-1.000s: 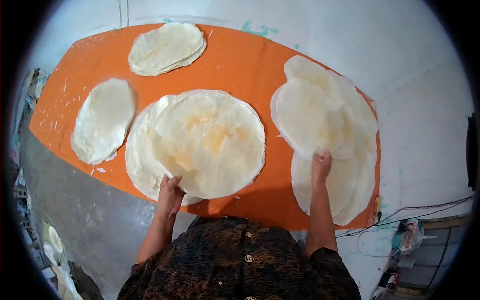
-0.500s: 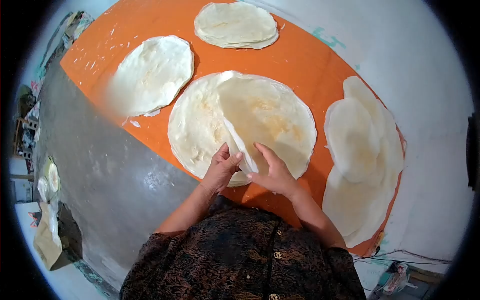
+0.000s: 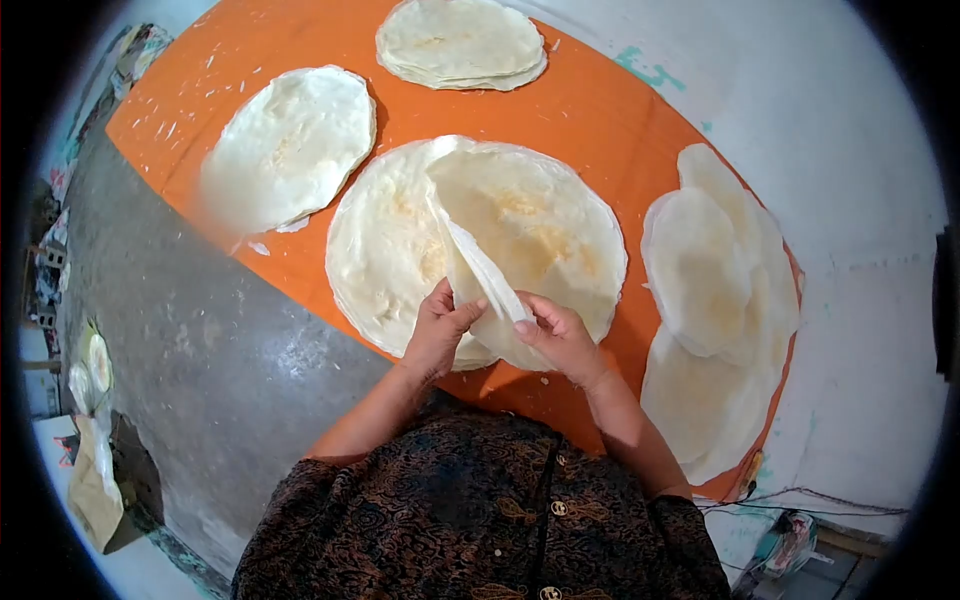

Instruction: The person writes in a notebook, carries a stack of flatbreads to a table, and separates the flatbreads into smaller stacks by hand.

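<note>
In front of me lies a large stack of thin, round, pale flatbreads [image 3: 380, 235] with faint brown patches. The edge of a thin flatbread [image 3: 474, 262] is raised over the stack's middle and folded into a narrow strip. My left hand [image 3: 438, 328] pinches its near left part between thumb and fingers. My right hand [image 3: 563, 340] is closed on the folded edge just to the right, thumb on top. The fingertips beneath the sheet are partly hidden.
The flatbreads lie on an orange cloth [image 3: 440, 112]. Two smaller stacks, a left one [image 3: 290, 150] and a far one [image 3: 460, 42], stand beyond. Loose overlapping flatbread sheets [image 3: 700, 270] lie at right. Grey floor [image 3: 220, 350] borders the cloth at left.
My right hand has closed from spread fingers onto the folded edge. The folded strip is now wider and raised more. The view has shifted slightly.
</note>
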Demonstrator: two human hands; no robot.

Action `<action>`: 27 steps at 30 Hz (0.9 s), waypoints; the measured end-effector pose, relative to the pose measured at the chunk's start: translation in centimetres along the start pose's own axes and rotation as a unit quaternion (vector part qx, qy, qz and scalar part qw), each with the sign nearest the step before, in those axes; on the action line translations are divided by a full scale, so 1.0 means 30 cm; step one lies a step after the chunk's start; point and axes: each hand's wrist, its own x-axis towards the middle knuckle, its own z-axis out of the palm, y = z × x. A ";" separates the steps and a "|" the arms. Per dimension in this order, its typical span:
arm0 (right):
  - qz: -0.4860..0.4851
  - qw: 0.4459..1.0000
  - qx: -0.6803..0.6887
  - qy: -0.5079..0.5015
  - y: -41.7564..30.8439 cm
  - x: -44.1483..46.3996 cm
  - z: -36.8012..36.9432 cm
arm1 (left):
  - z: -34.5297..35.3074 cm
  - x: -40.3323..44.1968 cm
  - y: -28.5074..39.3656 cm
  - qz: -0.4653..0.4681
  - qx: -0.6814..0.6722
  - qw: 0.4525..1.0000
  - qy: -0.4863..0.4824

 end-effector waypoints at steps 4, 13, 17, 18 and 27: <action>0.040 0.999 0.029 0.014 0.006 0.004 0.007 | 0.015 -0.002 0.014 -0.027 0.030 0.999 0.011; -0.005 0.929 -0.296 0.223 0.004 0.009 0.060 | -0.017 -0.002 -0.007 -0.015 0.033 0.999 -0.007; 0.002 0.951 -0.143 0.274 0.010 0.027 -0.034 | -0.069 0.008 -0.058 -0.048 0.013 0.994 0.093; -0.016 0.951 -0.130 0.279 -0.032 0.022 -0.038 | -0.061 0.002 -0.055 -0.050 -0.008 0.994 0.099; -0.044 0.965 -0.142 0.218 0.032 0.003 0.020 | -0.017 -0.003 -0.042 -0.036 -0.082 0.996 0.000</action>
